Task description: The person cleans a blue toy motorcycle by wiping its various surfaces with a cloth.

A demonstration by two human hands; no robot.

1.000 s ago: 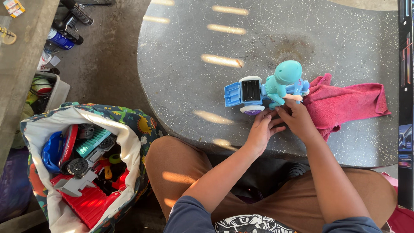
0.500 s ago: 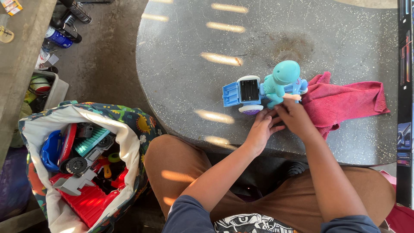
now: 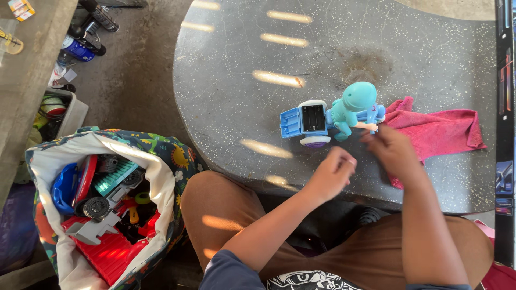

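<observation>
Packages: I see a small yellow and orange cardboard box (image 3: 20,8) in the top left corner on a grey concrete ledge (image 3: 32,59), and a dark tall printed carton (image 3: 504,123) along the right edge of the view.
Cans: a blue can with white label (image 3: 77,48) and black cylinders lie on the floor beside the ledge.
Bag: a cloth bag with colourful dinosaur print and white lining (image 3: 156,161) stands open on the floor at my left; inside are a red plastic ribbed piece, a black wheel, a teal grid part and a blue part.
Tub: a grey plastic tub (image 3: 75,113) near the ledge holds round things; I cannot tell what they are.
Toy: the blue and teal plastic toy vehicle with a round-headed figure (image 3: 333,115) stands on the grey speckled round table (image 3: 242,70), its battery cover open, touching the pink towel (image 3: 441,131).
Left hand (image 3: 333,174): fingers curled loosely, holding nothing I can see, near the toy but apart.
Right hand (image 3: 392,153): blurred, over the towel edge; I cannot tell its grip.
Change: both hands touched the toy before; now they are pulled back from it.
</observation>
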